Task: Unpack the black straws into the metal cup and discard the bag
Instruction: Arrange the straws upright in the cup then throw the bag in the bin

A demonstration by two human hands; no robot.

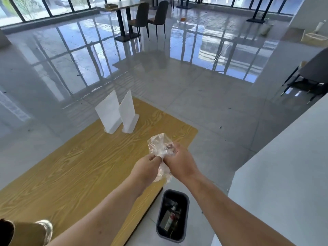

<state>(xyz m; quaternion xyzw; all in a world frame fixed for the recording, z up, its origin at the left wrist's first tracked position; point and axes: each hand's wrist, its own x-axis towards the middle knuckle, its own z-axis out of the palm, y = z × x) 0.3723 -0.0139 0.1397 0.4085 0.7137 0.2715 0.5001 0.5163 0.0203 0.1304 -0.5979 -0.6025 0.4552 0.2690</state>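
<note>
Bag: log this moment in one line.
bag: clear, crumpled | left hand: grips bag | right hand: grips bag | bin: on floor beside table

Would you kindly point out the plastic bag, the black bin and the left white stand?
plastic bag [160, 144]: head view, its crumpled upper part.
black bin [169, 238]: head view, near rim.
left white stand [108, 110]: head view, upright panel.

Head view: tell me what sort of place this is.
Probably a cafe or restaurant dining room: a pedestal table with dark chairs by tall windows, and white tabletop sign stands on the near wooden table. The left hand and right hand grip a clear plastic bag.
</note>
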